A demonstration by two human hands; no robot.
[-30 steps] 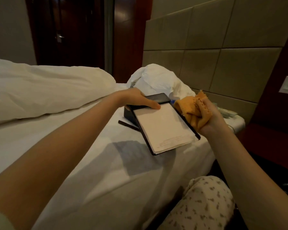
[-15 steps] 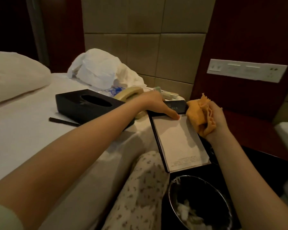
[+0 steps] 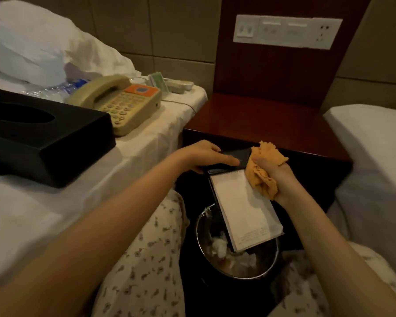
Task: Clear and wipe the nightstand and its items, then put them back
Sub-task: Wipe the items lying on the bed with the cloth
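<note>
My left hand (image 3: 201,156) grips the black top end of a notepad holder (image 3: 242,209) with white paper, held tilted over the waste bin in front of the nightstand. An orange cloth (image 3: 263,170) is bunched in my right hand (image 3: 274,172), which presses it against the pad's upper right corner. The dark wooden nightstand (image 3: 256,120) stands bare just beyond both hands. On the bed at the left lie a black tissue box (image 3: 44,136), a beige telephone (image 3: 121,101), a water bottle (image 3: 55,88) and small items (image 3: 169,83).
A round metal-rimmed waste bin (image 3: 236,252) with crumpled tissue sits on the floor under the pad. A white switch panel (image 3: 286,30) is on the wall above the nightstand. A second bed (image 3: 373,161) borders the right. My patterned trouser legs (image 3: 146,259) fill the foreground.
My view swung right from the bed to the nightstand. Both hands carried the notepad holder off the bed and now hold it over the waste bin, the cloth still against it.
</note>
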